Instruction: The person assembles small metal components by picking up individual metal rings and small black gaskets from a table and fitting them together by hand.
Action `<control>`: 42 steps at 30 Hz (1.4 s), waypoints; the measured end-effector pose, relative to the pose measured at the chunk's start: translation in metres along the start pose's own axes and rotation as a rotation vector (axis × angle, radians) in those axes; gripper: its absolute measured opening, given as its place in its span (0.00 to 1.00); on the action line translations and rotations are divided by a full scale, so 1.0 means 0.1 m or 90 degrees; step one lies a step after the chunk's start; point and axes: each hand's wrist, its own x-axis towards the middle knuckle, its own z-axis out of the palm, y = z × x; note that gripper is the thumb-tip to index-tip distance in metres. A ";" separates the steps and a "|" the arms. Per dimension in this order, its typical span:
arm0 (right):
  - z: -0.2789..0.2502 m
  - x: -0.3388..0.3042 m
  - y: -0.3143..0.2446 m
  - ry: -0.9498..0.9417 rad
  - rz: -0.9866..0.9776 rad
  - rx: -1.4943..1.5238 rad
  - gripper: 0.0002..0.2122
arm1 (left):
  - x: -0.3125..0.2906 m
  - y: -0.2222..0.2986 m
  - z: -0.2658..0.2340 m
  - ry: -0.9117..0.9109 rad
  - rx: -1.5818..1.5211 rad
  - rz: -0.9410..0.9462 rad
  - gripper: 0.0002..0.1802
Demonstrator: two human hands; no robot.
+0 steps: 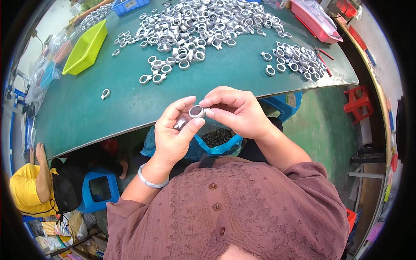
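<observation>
While both hands work over the near edge of the green table (121, 95), a metal ring (190, 113) sits between them, its small lug pinched by the right hand's (238, 112) thumb and finger. Left hand (172, 135) half-curled, cradling a second metal piece (179, 124); whether its thumb presses the ring, cannot tell. Ring judged light, rigid, perhaps slick; best held by band and lug.
</observation>
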 end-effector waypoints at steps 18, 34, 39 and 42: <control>0.01 0.00 0.04 0.025 -0.079 -0.010 0.07 | 0.01 0.01 -0.01 -0.021 -0.052 -0.049 0.22; -0.38 1.35 0.47 0.054 -0.249 -0.726 0.20 | 0.01 -0.06 -0.20 -0.002 -0.529 -0.304 0.14; -0.34 1.99 0.46 -0.004 -0.037 -0.826 0.30 | -0.02 -0.05 -0.26 -0.013 -0.477 -0.295 0.07; -0.30 2.26 0.53 -0.033 0.026 -0.841 0.32 | -0.02 -0.02 -0.28 -0.010 -0.462 -0.292 0.06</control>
